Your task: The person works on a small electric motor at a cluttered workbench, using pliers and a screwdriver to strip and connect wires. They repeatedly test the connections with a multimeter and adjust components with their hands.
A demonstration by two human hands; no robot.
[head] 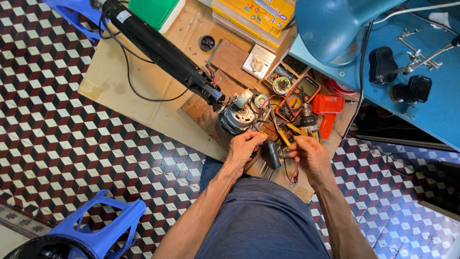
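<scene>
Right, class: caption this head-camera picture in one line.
Left hand by an electric motor, right hand holding wires above scattered tools.

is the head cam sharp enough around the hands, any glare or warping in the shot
Head view: even, soft light, no strong glare; the left hand and right hand look fairly sharp, though the thin wires by them are too fine to trace; wide-lens bending curves the floor tiles toward the edges; the blue lamp shade looms large and soft up close.
</scene>
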